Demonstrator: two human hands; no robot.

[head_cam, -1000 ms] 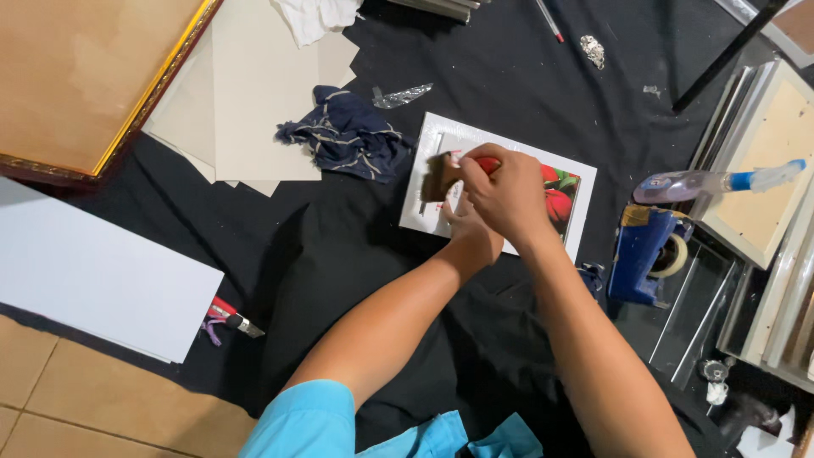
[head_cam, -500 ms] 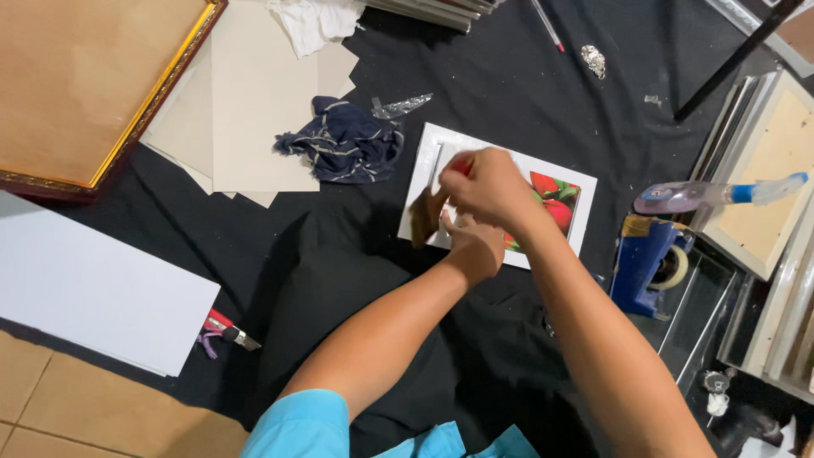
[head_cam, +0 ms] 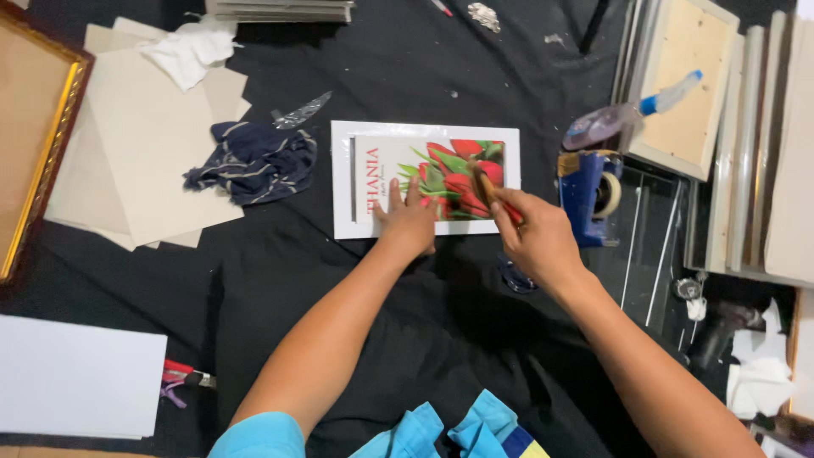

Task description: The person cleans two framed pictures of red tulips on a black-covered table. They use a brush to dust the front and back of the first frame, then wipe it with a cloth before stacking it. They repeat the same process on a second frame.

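On the black cloth (head_cam: 407, 76) that covers the work surface, a white-bordered print (head_cam: 424, 178) of red tulips lies flat, near the centre of the view. The left hand (head_cam: 407, 222) rests palm-down on the lower edge of the print, fingers spread and flat, gripping nothing. The right hand (head_cam: 536, 239) sits at the print's lower right corner, closed around a slim brown-handled tool (head_cam: 487, 188). The tool's tip lies on the red flower area; its lower end is hidden inside the fist, so its kind cannot be determined.

Just right of the print stands a blue tape dispenser (head_cam: 591, 193), with a clear spray bottle (head_cam: 632, 114) with a blue nozzle lying above it. A dark round object below the right hand is mostly covered by the wrist and cannot be made out. Glass panes (head_cam: 649, 246) and stacked frames (head_cam: 746, 144) occupy the right side; the frames are cut off by the picture edge.

Left of the print lies a crumpled dark blue rag (head_cam: 254, 157), near a stack of beige boards (head_cam: 144, 144) with a white cloth (head_cam: 191, 51) on top. A gold-edged frame (head_cam: 38, 136) is cut off at the left edge. A white sheet (head_cam: 76, 373) lies at lower left, with a red-handled tool (head_cam: 182, 375) partly hidden beside it.
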